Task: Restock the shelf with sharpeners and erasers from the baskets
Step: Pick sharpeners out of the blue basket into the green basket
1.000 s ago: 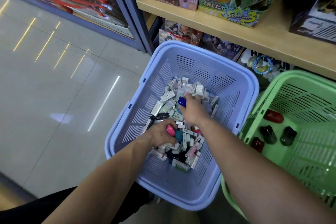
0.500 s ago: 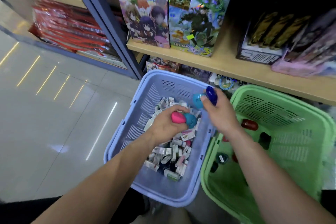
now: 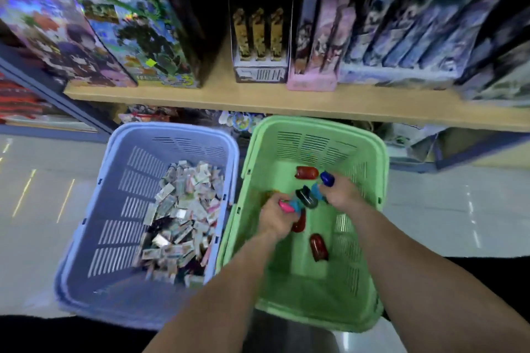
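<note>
- Glossy pale floor tiles run under a wooden shelf lined with illustrated boxes, all somewhat blurred.
- Below the shelf, a blue basket stands on the left and a green basket just beside it on the right.
- Wrapped erasers lie heaped in the blue basket.
- Both my arms reach down into the green basket, where red sharpeners lie loose.
- My left grip is curled round a pink sharpener and a teal sharpener.
- My right grip is clamped on a blue sharpener and a second teal sharpener.
- A dark sharpener sits between my grips; I cannot tell whether either holds it.
</note>
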